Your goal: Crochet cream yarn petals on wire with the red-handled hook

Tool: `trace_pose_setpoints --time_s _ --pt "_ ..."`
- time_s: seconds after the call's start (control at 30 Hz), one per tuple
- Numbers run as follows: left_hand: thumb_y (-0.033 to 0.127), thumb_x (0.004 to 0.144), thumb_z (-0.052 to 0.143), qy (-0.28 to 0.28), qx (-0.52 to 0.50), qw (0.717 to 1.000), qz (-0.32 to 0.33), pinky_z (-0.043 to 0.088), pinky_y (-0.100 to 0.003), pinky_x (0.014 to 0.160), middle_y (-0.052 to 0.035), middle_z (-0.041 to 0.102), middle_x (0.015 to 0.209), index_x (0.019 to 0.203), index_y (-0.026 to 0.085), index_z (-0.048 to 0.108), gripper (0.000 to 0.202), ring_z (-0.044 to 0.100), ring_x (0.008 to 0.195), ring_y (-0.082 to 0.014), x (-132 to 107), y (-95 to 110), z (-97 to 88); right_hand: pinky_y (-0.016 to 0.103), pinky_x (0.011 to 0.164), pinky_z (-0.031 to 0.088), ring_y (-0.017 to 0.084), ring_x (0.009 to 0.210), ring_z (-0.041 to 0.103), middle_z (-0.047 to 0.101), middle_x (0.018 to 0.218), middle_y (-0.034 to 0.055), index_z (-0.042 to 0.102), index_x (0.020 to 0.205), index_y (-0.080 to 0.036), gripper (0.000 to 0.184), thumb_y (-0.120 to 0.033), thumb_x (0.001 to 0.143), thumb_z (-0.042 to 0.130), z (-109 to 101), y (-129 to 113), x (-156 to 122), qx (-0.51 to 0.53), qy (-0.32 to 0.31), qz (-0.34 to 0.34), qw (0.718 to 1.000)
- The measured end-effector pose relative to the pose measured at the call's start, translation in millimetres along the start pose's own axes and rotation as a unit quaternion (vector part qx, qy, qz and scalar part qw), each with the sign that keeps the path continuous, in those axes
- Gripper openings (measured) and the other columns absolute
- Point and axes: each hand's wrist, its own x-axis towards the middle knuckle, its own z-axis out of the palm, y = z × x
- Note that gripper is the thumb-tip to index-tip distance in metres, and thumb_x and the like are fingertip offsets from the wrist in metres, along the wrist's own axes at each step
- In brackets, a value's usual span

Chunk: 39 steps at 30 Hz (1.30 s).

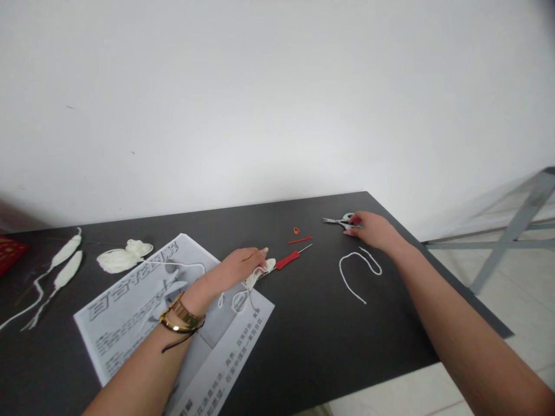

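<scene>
My left hand point(240, 267) rests at the right edge of a printed sheet, fingers closed over a small white crocheted piece point(252, 279) with loose yarn trailing from it. Just to its right lies a red-handled crochet hook point(286, 261). My right hand point(379, 231) pinches the handles of small scissors point(333, 221), which lie on the black table with their blades pointing left. Between the hands are a thin red needle point(300, 240) and an orange stitch marker point(296, 230). A curved length of white yarn point(346, 280) lies below the scissors.
The printed sheet point(102, 323) lies askew under my left forearm. Beyond it sit a white yarn bundle point(117, 261) and two white crocheted petals point(67, 252) with tails. A red object point(11, 254) stands at far left. The black table point(303, 346) meets a white wall point(277, 104).
</scene>
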Motion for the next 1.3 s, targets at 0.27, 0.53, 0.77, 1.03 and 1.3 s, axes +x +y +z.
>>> trace_pose_setpoints --time_s 0.27,0.53,0.77,1.03,1.3 --pt "0.025 0.074 0.057 -0.023 0.020 0.999 0.023 0.040 -0.023 0.058 -0.0003 0.055 0.076 0.078 0.018 0.061 0.009 0.053 0.064 -0.0128 -3.9 -12.4 -1.2 0.030 0.067 0.043 0.024 0.083 0.062 0.066 0.094 0.0084 0.063 0.104 -0.019 0.033 -0.030 0.073 0.065 -5.6 -10.1 -12.7 -0.003 -0.001 -0.019 1.000" --pt "0.026 0.079 0.057 -0.025 0.038 0.998 0.041 0.037 -0.024 0.058 -0.0013 0.051 0.080 0.070 0.016 0.058 0.013 0.049 0.063 -0.0108 -8.5 -13.6 -0.5 0.036 0.085 0.046 0.023 0.099 0.054 0.061 0.102 0.0071 0.064 0.105 -0.024 0.022 -0.024 0.085 0.054 -2.0 -108.5 -82.8 0.133 0.076 -0.302 0.941" --pt "0.021 0.083 0.050 -0.053 0.041 0.995 0.075 0.039 -0.023 0.063 -0.0032 0.052 0.086 0.071 0.015 0.062 0.018 0.051 0.070 -0.0111 -13.1 -11.5 -5.8 0.036 0.090 0.041 0.023 0.099 0.048 0.061 0.098 0.0073 0.068 0.102 -0.020 0.029 -0.029 0.074 0.071 21.4 -166.7 -79.9 0.170 -0.007 -0.402 0.899" --pt "0.014 0.080 0.047 -0.057 0.061 0.993 0.089 0.040 -0.025 0.068 -0.0036 0.052 0.086 0.067 0.016 0.063 0.021 0.052 0.077 -0.0127 -13.5 -5.7 -4.1 0.029 0.075 0.042 0.017 0.082 0.054 0.064 0.083 0.0032 0.073 0.083 -0.021 0.010 -0.016 0.075 0.068 41.4 -173.1 -65.1 0.223 -0.040 -0.385 0.895" --pt "0.010 0.064 0.052 -0.031 0.089 0.993 0.074 0.038 -0.027 0.068 -0.0018 0.049 0.079 0.050 0.017 0.047 0.017 0.050 0.075 -0.0144 -18.8 3.4 -1.3 0.026 0.075 0.043 0.015 0.078 0.059 0.069 0.076 0.0012 0.070 0.073 -0.017 0.011 -0.007 0.074 0.065 48.8 -168.6 -57.0 0.311 -0.083 -0.343 0.882"
